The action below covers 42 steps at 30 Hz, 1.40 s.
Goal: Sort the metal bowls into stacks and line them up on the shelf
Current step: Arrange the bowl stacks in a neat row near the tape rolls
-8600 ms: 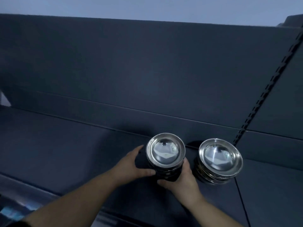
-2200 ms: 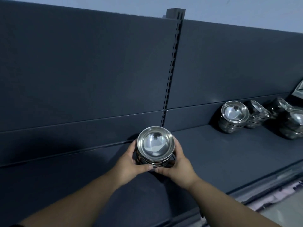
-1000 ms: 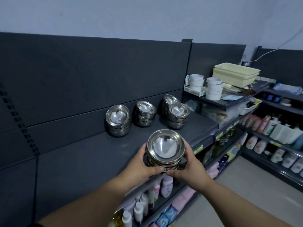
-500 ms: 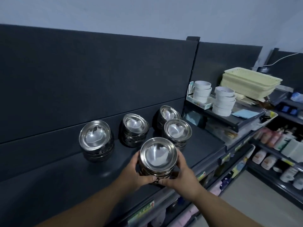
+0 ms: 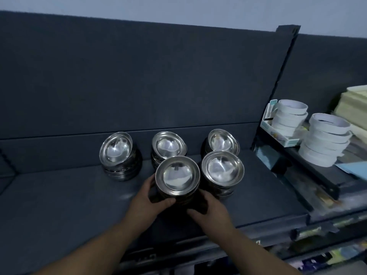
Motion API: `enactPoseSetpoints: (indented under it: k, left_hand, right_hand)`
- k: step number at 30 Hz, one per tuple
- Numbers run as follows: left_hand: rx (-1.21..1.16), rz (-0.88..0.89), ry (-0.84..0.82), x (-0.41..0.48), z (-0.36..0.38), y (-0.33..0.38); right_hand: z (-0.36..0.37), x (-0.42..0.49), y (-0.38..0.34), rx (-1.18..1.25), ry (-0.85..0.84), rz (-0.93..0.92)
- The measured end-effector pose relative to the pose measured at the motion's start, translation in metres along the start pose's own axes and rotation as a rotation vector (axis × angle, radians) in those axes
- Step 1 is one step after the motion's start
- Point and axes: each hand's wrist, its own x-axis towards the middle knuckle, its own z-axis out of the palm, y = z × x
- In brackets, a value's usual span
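Both hands hold a stack of metal bowls (image 5: 177, 176) low over the dark shelf (image 5: 69, 203), just left of another stack (image 5: 222, 169). My left hand (image 5: 148, 199) grips the stack's left side; my right hand (image 5: 208, 211) grips its lower right side. Three more stacks line the back: a tilted left stack (image 5: 117, 153), a middle stack (image 5: 168, 145) partly hidden behind the held one, and a right stack (image 5: 222, 141). Whether the held stack touches the shelf is hidden.
A slotted upright (image 5: 282, 76) ends the shelf on the right. Beyond it, two piles of white round containers (image 5: 290, 114) (image 5: 325, 139) sit on a higher shelf, with pale trays (image 5: 355, 100) at the far right. Bare shelf extends to the left.
I have carried the stack from the far left section over to the other stacks and lowered it beside the front right stack; the view has turned down toward the shelf.
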Motion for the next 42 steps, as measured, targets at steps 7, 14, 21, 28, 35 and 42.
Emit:
enactPoseSetpoints:
  k: [7, 14, 21, 28, 35, 42]
  left_hand:
    - [0.05, -0.057, 0.21, -0.011, 0.026, 0.008]
    - [0.153, -0.106, 0.276, -0.018, 0.035, 0.013]
    - [0.264, -0.238, 0.302, -0.02, 0.036, 0.005]
    - [0.19, -0.29, 0.374, -0.023, 0.036, -0.001]
    - [0.214, -0.213, 0.518, -0.012, -0.019, 0.005]
    - [0.303, -0.203, 0.45, 0.007, -0.081, -0.004]
  right_hand:
    - [-0.038, -0.004, 0.037, -0.071, -0.03, 0.035]
    - [-0.059, -0.004, 0.051, -0.084, 0.054, 0.052]
    - [-0.061, -0.005, 0.053, -0.09, 0.1, 0.093]
    - [-0.054, -0.01, 0.043, -0.098, 0.037, 0.059]
    - [-0.008, -0.011, 0.001, -0.072, -0.166, -0.097]
    - [0.057, -0.002, -0.055, -0.042, -0.316, -0.156]
